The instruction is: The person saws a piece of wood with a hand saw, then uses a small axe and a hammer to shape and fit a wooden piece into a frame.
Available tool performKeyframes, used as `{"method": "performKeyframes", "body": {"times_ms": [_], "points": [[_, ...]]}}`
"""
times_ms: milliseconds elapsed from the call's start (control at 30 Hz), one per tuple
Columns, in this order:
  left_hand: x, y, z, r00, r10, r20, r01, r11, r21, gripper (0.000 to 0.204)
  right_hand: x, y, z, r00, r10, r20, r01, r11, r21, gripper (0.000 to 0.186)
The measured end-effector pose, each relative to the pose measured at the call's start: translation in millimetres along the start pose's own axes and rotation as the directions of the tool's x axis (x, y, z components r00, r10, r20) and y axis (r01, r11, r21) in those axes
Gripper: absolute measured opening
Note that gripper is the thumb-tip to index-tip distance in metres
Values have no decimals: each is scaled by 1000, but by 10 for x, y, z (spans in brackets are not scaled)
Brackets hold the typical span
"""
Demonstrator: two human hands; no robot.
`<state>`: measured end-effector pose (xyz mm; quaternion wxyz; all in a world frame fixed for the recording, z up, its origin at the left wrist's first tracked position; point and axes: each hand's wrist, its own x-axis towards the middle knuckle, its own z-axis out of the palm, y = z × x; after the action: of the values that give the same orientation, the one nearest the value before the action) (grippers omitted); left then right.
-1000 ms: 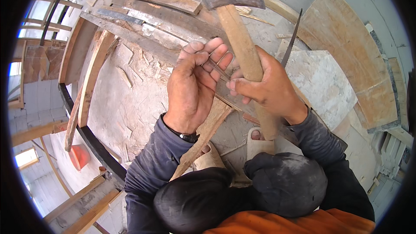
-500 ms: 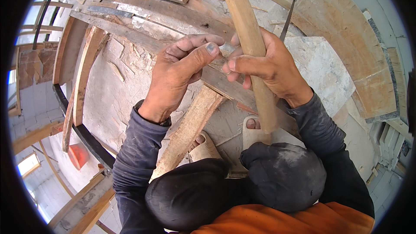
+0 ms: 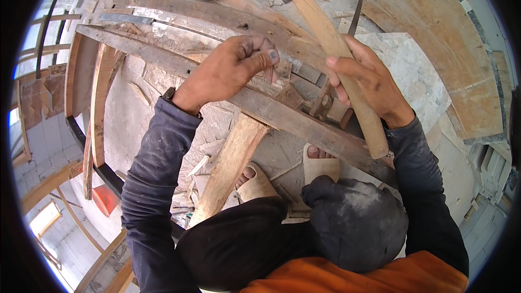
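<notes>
My right hand (image 3: 374,78) is closed round the wooden handle of a hatchet (image 3: 354,78), whose dark metal head points away from me. To its left, my left hand (image 3: 230,70) hovers above a long grey plank (image 3: 304,116), thumb pressed to curled fingertips. Whatever sits in that pinch, if anything, is too small to make out. A shorter, rough-faced board (image 3: 230,165) lies with its far end against the plank, near my left foot. Beyond my right hand sticks up a dark, narrow, pointed blade (image 3: 356,11); its lower part is hidden.
Long beams (image 3: 217,13) and offcuts lie across the far side. A large brown sheet (image 3: 434,49) and a pale slab (image 3: 399,70) lie at the right. Curved timbers (image 3: 103,103) stand at the left. My sandalled feet (image 3: 320,163) are close to the plank.
The hatchet has swung lower and its handle tilts more, so its whole head now shows. My hands have moved slightly apart, and my left fingers have drawn together.
</notes>
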<state>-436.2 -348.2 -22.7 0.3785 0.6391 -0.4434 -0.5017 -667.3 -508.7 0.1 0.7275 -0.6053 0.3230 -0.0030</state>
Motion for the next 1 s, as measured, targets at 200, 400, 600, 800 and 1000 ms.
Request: {"method": "performKeyframes", "body": {"times_ms": [200,400,600,800,1000], "points": [[155,8,2,969,-162,187,127,974,187,28,-269,131,-178,978,158,-134,-154,987,43,57],[194,-144,43,970,-167,175,138,976,166,25,-363,210,-379,979,183,-91,-176,981,86,64],[188,-110,49,960,-221,170,194,968,159,23,-350,148,-349,986,140,-93,-133,988,75,72],[177,-183,75,974,-178,141,160,979,130,23,-371,103,-384,977,213,30,-212,977,-26,76],[200,-187,76,972,-185,145,156,969,191,22,-401,98,-326,969,233,82,-235,972,8,77]]}}
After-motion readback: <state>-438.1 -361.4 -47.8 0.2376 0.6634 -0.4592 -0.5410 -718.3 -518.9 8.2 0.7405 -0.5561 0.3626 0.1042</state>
